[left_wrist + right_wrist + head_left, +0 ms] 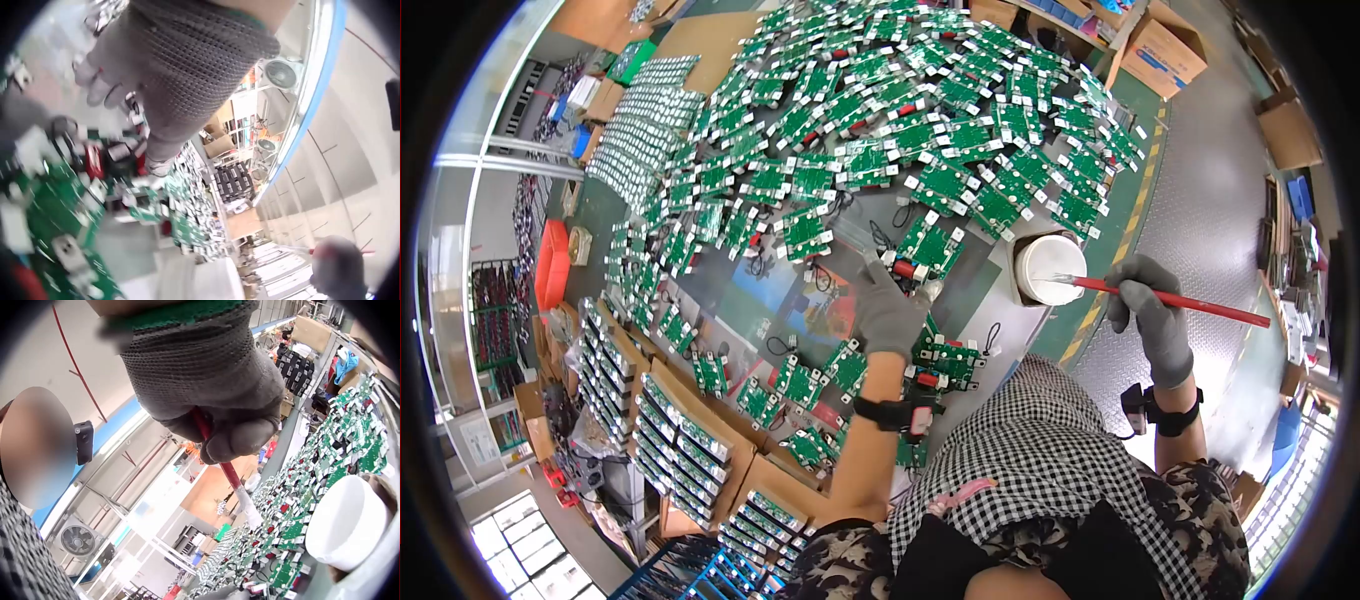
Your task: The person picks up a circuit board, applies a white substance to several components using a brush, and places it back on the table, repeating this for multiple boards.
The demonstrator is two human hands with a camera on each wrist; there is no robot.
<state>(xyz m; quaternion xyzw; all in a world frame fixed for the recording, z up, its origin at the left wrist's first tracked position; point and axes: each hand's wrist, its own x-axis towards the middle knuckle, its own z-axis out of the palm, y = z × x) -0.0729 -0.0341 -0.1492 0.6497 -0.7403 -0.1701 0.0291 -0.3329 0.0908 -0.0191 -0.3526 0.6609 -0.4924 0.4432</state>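
Workshop interior: shelving and cartons on both sides, metal plate floor [1205,200] to the right. Worktop [750,290] crowded with green boards [865,165], densest over its far half; trays [683,450] of small boards stand in rows at its near left corner. Person seated or standing (cannot tell) at the near edge, gray gloves on both hands. Left grip [890,312]: fingers spread, thumb apart, low over the middle of the worktop, just beside a board [930,243] with a red part [903,269]; contact cannot be told. Right grip [1152,315]: curled, pinching the handle of a red brush [1200,302]. Brush held tilted past the worktop's right edge, pale bristles above the mouth of the white tub [1045,252], apart from it in the right wrist view. Tub sits at the right edge, near the boards.
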